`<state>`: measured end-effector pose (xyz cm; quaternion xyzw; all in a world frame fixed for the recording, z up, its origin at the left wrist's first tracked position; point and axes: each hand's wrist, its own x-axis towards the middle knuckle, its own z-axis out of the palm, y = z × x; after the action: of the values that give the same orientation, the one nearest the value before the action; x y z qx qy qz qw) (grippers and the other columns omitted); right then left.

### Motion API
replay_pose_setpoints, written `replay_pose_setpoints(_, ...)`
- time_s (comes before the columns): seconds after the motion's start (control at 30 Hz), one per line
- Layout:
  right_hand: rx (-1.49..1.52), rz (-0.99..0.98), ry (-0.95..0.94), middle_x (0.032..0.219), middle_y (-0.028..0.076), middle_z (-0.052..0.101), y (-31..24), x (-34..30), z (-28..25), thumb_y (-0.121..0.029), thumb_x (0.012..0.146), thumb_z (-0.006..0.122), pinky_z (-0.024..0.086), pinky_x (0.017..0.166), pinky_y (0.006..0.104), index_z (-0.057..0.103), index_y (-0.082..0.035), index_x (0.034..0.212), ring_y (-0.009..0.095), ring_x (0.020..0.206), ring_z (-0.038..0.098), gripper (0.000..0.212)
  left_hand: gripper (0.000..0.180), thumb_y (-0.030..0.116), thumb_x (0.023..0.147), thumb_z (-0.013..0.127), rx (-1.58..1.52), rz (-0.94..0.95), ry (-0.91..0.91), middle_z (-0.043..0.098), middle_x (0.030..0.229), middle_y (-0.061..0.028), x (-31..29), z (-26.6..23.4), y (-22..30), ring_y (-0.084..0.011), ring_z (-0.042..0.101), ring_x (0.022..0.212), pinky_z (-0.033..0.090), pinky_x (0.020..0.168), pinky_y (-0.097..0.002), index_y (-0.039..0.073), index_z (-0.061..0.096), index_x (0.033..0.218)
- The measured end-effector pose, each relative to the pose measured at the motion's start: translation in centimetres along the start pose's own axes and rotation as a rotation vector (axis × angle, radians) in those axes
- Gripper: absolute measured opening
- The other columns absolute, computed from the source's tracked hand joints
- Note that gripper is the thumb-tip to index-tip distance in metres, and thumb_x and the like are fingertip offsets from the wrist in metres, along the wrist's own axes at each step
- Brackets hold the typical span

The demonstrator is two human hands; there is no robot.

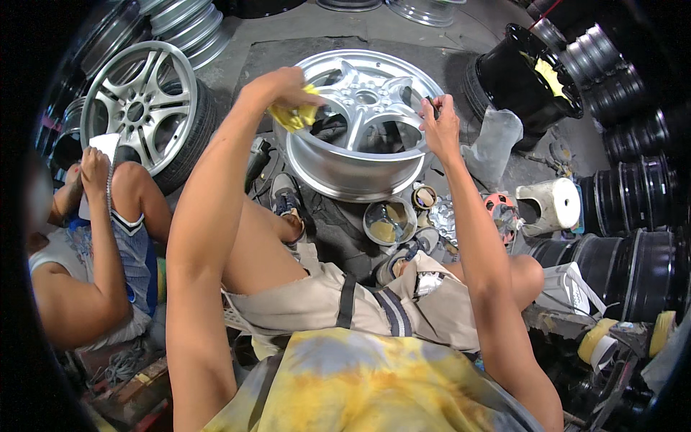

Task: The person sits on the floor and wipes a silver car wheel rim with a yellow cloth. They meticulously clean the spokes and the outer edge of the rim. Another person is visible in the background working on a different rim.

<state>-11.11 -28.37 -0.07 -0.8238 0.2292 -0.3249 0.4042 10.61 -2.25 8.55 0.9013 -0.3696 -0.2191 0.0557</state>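
Note:
A silver five-spoke alloy wheel rim (356,133) lies face up in front of me, raised off the ground. My left hand (277,86) is at its left edge, closed round a crumpled yellow sheet (296,114); whether it is cloth or abrasive paper I cannot tell. My right hand (442,129) grips the rim's right edge with bent fingers, a small dark patch showing between them. Just below the rim stands a clear tub (389,222) with liquid and a yellowish piece inside. Beside the tub sits a small round container (424,196).
A person (90,252) sits at the left, holding a white object, near another silver wheel with a tyre (137,111). Black rims (630,194) are stacked at the right. A plastic bag (493,147), a white cylindrical container (558,205) and a red reel (499,209) are nearer.

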Motion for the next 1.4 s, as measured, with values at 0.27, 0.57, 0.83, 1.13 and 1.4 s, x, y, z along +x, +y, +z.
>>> replay_pose_setpoints(0.27, -0.094, -0.037, -0.063, 0.075, 0.017, 0.064, 2.4, 0.5, 0.8, -0.030, 0.096, 0.065, 0.049, 0.070, 0.0451, 0.050, -0.002, 0.096, 0.035, 0.072, 0.067, 0.032, 0.082, 0.078, 0.053, 0.083, 0.164, 0.104, -0.161, 0.064, 0.067, -0.0084, 0.7, 3.7, 5.1, -0.0245, 0.063, 0.063, 0.049, 0.058, -0.0411, -0.001, 0.067, 0.067)
replay_pose_setpoints(0.57, -0.209, -0.027, -0.061, 0.088, 0.022, 0.067, 1.9, 0.6, 0.4, -0.035, 0.093, 0.066, 0.049, 0.077, 0.0499, 0.055, -0.003, 0.102, 0.045, 0.088, 0.065, 0.034, 0.099, 0.080, 0.051, 0.081, 0.174, 0.122, -0.119, 0.073, 0.099, -0.0189, 0.2, 5.0, 5.2, -0.0324, 0.070, 0.092, 0.055, 0.080, -0.0449, -0.008, 0.074, 0.097)
replay_pose_setpoints(0.83, -0.242, -0.005, -0.069, 0.084, 0.020, 0.067, 1.5, 0.1, 0.3, -0.036, 0.092, 0.067, 0.049, 0.075, 0.0481, 0.057, -0.003, 0.099, 0.041, 0.081, 0.066, 0.035, 0.106, 0.086, 0.051, 0.076, 0.107, 0.141, -0.080, 0.072, 0.093, -0.0199, 1.6, 5.9, 4.3, -0.0329, 0.070, 0.087, 0.056, 0.076, -0.0445, -0.011, 0.073, 0.093)
replay_pose_setpoints(1.13, -0.284, -0.096, -0.031, 0.080, 0.019, 0.066, -1.2, -2.8, -0.4, -0.033, 0.094, 0.067, 0.050, 0.072, 0.0461, 0.056, -0.001, 0.099, 0.039, 0.076, 0.065, 0.034, 0.071, 0.070, 0.080, 0.069, -0.004, 0.040, 0.304, 0.073, 0.104, -0.0216, 3.2, 4.8, 2.8, -0.0366, 0.070, 0.097, 0.054, 0.088, -0.0465, 0.001, 0.075, 0.098)
replay_pose_setpoints(1.4, -0.240, -0.109, 0.033, 0.081, 0.019, 0.066, -1.7, -8.1, -0.3, -0.026, 0.096, 0.067, 0.049, 0.068, 0.0476, 0.053, -0.002, 0.098, 0.040, 0.075, 0.065, 0.027, 0.056, 0.053, 0.086, 0.071, -0.022, -0.311, 0.688, 0.071, 0.113, -0.0197, 2.7, 6.3, -4.4, -0.0370, 0.068, 0.109, 0.054, 0.092, -0.0493, 0.005, 0.068, 0.115)
